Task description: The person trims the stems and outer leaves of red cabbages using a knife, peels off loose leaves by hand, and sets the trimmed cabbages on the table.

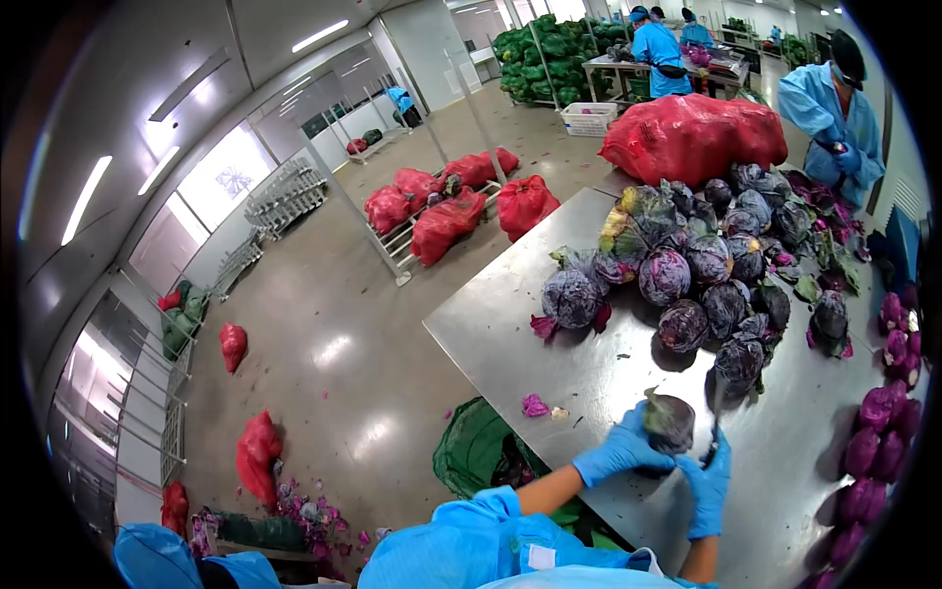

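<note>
My left hand (626,447), in a blue glove, is wrapped round the side of a purple cabbage (669,424) near the front of the metal table (510,324). My right hand (706,481), also gloved, is closed on the dark handle of a knife (717,402), whose blade points up and away just right of the cabbage. Its fingertips are close to the cabbage's lower edge. Beyond my hands lies a large pile of dark purple cabbages (708,257) with loose leaves.
Peeled cabbages (863,452) line the right edge. A red sack (692,137) lies behind the pile, and a co-worker (834,118) stands at the far right. A green net bag (473,447) hangs below the table's left edge. Leaf scraps (535,404) lie left of my hands.
</note>
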### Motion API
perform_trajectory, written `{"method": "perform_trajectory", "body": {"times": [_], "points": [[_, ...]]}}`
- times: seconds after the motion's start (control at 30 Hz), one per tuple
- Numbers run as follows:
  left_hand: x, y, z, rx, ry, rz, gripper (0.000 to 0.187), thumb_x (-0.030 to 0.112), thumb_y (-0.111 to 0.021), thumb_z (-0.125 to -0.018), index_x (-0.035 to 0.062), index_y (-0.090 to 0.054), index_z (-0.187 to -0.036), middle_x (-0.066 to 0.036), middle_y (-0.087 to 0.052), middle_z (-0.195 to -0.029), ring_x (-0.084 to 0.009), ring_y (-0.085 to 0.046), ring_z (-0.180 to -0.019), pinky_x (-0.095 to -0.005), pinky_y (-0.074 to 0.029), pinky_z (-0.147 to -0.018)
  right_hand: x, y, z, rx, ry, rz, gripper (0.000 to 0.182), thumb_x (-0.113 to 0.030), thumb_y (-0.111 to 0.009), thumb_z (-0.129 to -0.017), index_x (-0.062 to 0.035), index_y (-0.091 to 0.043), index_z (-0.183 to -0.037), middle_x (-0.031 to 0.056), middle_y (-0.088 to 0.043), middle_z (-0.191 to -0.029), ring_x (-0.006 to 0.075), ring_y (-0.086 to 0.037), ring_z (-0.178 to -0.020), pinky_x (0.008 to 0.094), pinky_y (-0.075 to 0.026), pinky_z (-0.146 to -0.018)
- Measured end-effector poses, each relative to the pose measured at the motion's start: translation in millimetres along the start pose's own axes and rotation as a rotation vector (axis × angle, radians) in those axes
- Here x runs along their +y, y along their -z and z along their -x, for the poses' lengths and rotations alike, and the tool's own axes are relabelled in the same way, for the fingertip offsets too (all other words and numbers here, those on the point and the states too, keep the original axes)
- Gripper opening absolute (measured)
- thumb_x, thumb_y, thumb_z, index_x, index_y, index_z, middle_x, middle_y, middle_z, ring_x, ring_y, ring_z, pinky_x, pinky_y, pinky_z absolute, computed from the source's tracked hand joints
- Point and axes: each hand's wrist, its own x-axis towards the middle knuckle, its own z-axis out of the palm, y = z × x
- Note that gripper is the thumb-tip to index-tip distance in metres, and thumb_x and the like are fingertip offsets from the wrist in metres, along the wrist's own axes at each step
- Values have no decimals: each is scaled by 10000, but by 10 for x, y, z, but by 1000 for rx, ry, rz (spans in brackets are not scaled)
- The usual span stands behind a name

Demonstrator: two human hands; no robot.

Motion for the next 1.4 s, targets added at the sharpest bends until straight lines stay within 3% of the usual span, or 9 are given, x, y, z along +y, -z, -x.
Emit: {"method": "perform_trajectory", "body": {"times": [0.2,0.33,0.43,0.5,0.63,0.83,1.13,1.33,1.4], "points": [[276,79,7,34,-214,-402,1094,596,-758,-575,-21,-340,-1377,-274,-295,-1394,-446,-374,-1210,-454,-332,-1054,127,-310,-284,202,-30,114,292,-179,-732,-757,-31,-568,-948,57,-544,-806,170,-541,-731,322,-480,-734],[375,-38,223,133,-346,-500,987,420,-775,-580,33,-350,-1381,-255,-297,-1416,-432,-383,-1194,-476,-377,-1015,995,-218,-699,312,-130,-441,51,-102,-575,-850,-58,-553,-840,34,-570,-754,148,-542,-673,301,-472,-624],[284,72,255,128,-505,-322,991,374,-793,-564,56,-347,-1391,-243,-297,-1421,-435,-373,-1206,-475,-372,-1024,996,-62,-740,426,-13,740,48,-75,-539,-852,-67,-556,-809,62,-586,-699,189,-553,-600,320,-472,-582],[94,192,364,106,-577,-325,950,411,-802,-611,65,-362,-1378,-220,-303,-1422,-405,-341,-1269,-447,-382,-1024,1002,123,-657,474,-84,661,237,-230,-698,-763,-51,-543,-777,160,-618,-691,341,-593,-604,429,-467,-574],[325,545,609,55,-352,-115,945,430,-839,-611,41,-366,-1331,-162,-425,-1288,-286,-444,-1198,-401,-408,-988,11,242,-238,312,-242,450,820,-405,-726,-768,-10,-372,-1395,235,-454,-1347,372,-464,-1229,413,-386,-1021],[219,451,184,15,-127,-315,811,430,-834,-632,5,-449,-1207,-162,-501,-1147,-266,-528,-1063,-368,-448,-918,71,221,410,365,-128,559,466,-240,-608,-878,-138,-481,-1315,160,-581,-1009,292,-629,-801,402,-515,-696],[601,467,33,-133,149,-252,907,430,-880,-542,30,-444,-1229,-169,-577,-1162,-263,-575,-1067,-381,-459,-929,-124,-118,682,101,34,148,329,-244,-602,-902,-46,-574,-1162,160,-627,-1021,264,-640,-832,354,-514,-732],[484,378,-132,-237,-66,-379,902,433,-877,-539,30,-453,-1225,-167,-559,-1160,-276,-568,-1069,-383,-458,-921,-44,-175,517,19,-584,-211,352,-299,-579,-911,-19,-547,-1122,185,-631,-973,338,-629,-714,435,-509,-665],[621,334,-150,-270,-118,-460,884,419,-876,-541,31,-463,-1220,-160,-555,-1162,-278,-566,-1071,-381,-456,-922,361,-265,585,149,-368,217,352,-312,-566,-917,-15,-539,-1103,183,-636,-902,304,-630,-683,426,-506,-632]]}}
